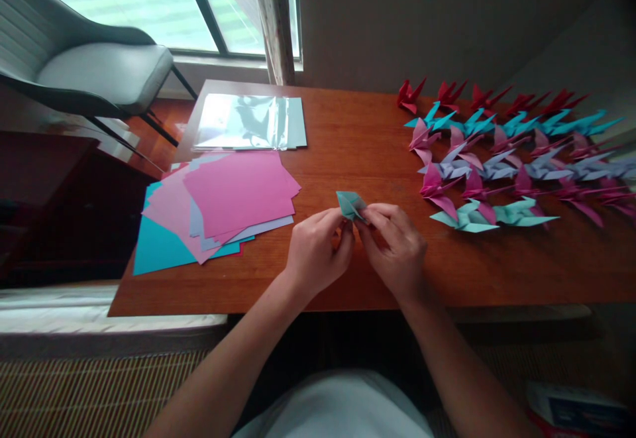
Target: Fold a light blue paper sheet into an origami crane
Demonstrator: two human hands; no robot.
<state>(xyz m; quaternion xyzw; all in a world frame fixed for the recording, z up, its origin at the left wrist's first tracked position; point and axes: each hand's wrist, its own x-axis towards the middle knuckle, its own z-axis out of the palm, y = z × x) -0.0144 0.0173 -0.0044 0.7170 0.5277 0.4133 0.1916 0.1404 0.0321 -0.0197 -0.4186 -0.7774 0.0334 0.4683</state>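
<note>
Between my two hands, just above the wooden table (348, 160), is a small folded piece of pale green origami paper (350, 203). My left hand (319, 246) pinches its left and lower side with thumb and fingers. On the other side, my right hand (397, 242) grips its right edge, fingers curled. The piece has a pointed corner at the upper left; its lower part is hidden by my fingers. Nearest to my right hand stand pale green paper cranes (470, 216). Loose pink paper sheets (243, 193) lie left of my left hand.
Rows of folded cranes fill the right side: red cranes (408, 95), blue cranes (437, 118) and magenta cranes (434, 186) among them. At the back left lies a clear plastic packet (243, 122) of paper. Turquoise paper (156, 249) sticks out under the sheets. A chair (109, 70) stands beyond.
</note>
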